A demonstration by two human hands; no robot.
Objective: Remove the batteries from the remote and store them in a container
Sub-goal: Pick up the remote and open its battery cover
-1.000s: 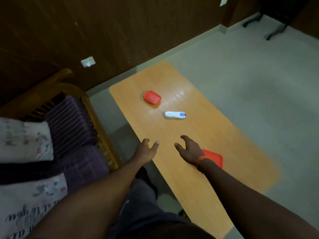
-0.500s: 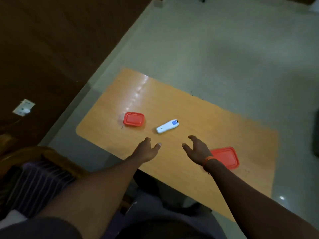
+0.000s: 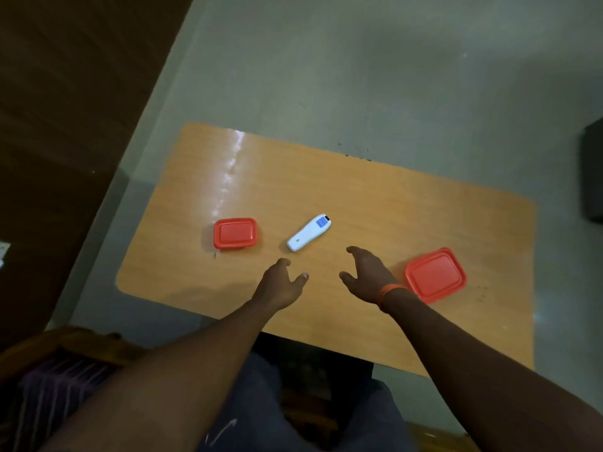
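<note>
A white remote (image 3: 309, 232) with a small blue patch lies diagonally in the middle of the orange wooden table (image 3: 375, 197). A small red lidded container (image 3: 235, 233) stands to its left. A larger red lid or container (image 3: 435, 275) lies at the right. My left hand (image 3: 281, 283) hovers just below the remote, fingers apart and empty. To the right of it, my right hand (image 3: 367, 274), an orange band on its wrist, is also open and empty. Neither hand touches the remote. No batteries show.
Grey floor surrounds the table. A dark wooden wall (image 3: 65, 109) runs along the left. A wooden seat with a purple striped cushion (image 3: 55, 380) sits at the lower left. A dark object (image 3: 592, 177) stands at the right edge. My lap lies under the table's near edge.
The camera has swung so the table sits more squarely in front. Both hands have stayed open and close together below the remote, which has not moved on the table.
</note>
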